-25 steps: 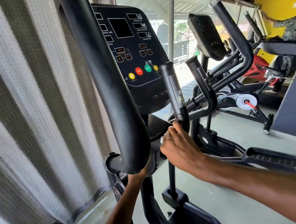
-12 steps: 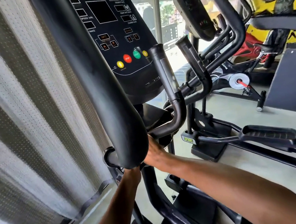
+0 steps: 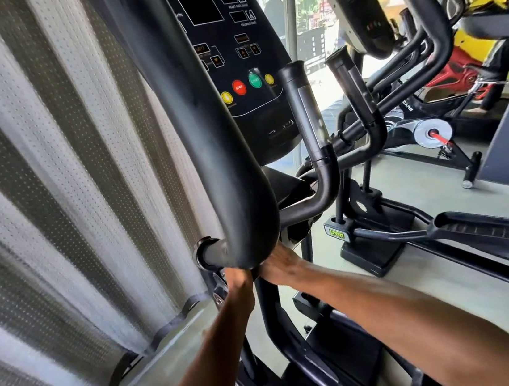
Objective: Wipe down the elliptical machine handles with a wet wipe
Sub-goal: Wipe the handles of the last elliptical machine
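A thick black swing handle [image 3: 205,128] of the elliptical fills the middle of the view and bends left at its base. Behind it stands the console [image 3: 239,65], and to its right a short fixed handle [image 3: 307,114] with a silver sensor strip. My left hand [image 3: 238,280] reaches up under the bend of the swing handle; its fingers are hidden. My right hand [image 3: 281,268] is also tucked behind the bend, only its back and wrist showing. No wipe is visible.
A pale perforated curtain [image 3: 67,185] hangs close on the left. A second elliptical [image 3: 374,102] with its pedal [image 3: 484,227] stands to the right, an exercise bike [image 3: 433,133] beyond it. Another person is at the far right by a yellow wall.
My right hand has moved from the base of the short fixed handle down and left, behind the bend of the swing handle. The view has dropped and closed in.
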{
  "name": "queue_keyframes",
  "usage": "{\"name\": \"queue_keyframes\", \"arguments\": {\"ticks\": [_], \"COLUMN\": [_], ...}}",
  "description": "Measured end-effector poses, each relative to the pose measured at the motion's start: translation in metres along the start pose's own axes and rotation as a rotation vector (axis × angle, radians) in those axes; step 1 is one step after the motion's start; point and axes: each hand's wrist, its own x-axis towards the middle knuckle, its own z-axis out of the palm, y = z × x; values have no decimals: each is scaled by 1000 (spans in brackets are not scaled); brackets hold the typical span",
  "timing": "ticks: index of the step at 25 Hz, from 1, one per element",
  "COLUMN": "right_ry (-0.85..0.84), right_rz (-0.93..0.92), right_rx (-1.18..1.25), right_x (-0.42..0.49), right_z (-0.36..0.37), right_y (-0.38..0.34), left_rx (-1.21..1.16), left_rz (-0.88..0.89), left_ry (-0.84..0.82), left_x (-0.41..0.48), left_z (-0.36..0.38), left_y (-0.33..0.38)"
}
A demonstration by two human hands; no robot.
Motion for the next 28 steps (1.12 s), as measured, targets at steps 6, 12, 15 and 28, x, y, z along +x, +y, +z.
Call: {"name": "queue_keyframes", "arguments": {"ticks": [6, 12, 15, 28], "right_ry": [346, 309, 254, 136], "right_rz": [288, 418, 472, 236], "right_rx": [159, 858, 1157, 991], "right_x": [-30, -77, -110, -194], "right_z": [-9, -31, -55, -128], "right_y": [23, 39, 34, -2], "left_rx": [78, 295, 317, 418], "left_rz": [47, 230, 268, 279], "left_ry": [-66, -128, -64, 62], "left_x": [-24, -76, -115, -226], "left_z": [-3, 13, 24, 48], "left_y": [-3, -10, -17, 5]}}
